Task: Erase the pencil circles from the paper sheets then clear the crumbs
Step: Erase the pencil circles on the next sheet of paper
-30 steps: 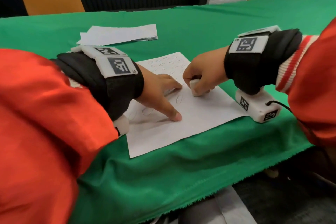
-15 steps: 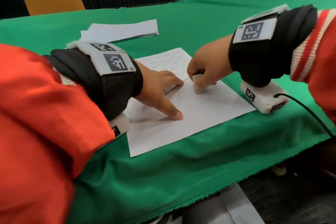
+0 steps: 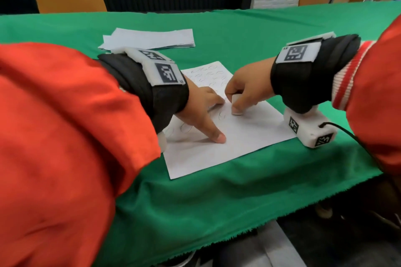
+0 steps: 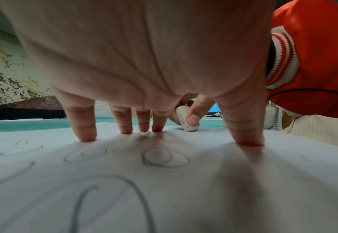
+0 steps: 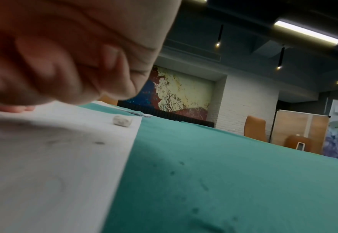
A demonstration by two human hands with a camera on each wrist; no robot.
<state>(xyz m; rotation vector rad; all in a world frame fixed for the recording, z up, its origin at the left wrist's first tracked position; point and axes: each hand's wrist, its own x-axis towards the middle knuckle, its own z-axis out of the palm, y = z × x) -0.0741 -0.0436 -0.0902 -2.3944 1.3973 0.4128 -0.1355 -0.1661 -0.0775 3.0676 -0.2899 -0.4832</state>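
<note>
Paper sheet (image 3: 234, 136) lies at the middle of the head view on the green tablecloth (image 3: 260, 191), near the cloth's front edge. From that view the left hand (image 3: 201, 112) is spread over the sheet's left part, fingers straight, thumb tip pressed down toward frame centre. The right hand (image 3: 245, 91) comes in from the upper right, its fingers curled round a small white eraser (image 3: 236, 105) whose lower end touches the paper just right of the left fingertips. A second stack of sheets (image 3: 149, 38) sits well apart in the upper left of the frame.

Only the left wrist view shows the pencil circles (image 4: 160, 157) clearly: several grey loops in the lower half of the frame, lying under the palm between the four fingertips and the thumb, all of which press flat on the sheet. Behind them, centre right, the eraser (image 4: 186, 119) stands on end, pinched between the right thumb and fingers.

Only the right wrist view shows a loose white lump (image 5: 122, 121), perhaps an eraser fragment, resting on the sheet's far edge at frame centre, along with dark crumbs (image 5: 99, 143) on the paper and specks on the cloth at lower right. The right hand's curled fingers fill the upper left; the held eraser is hidden there.
</note>
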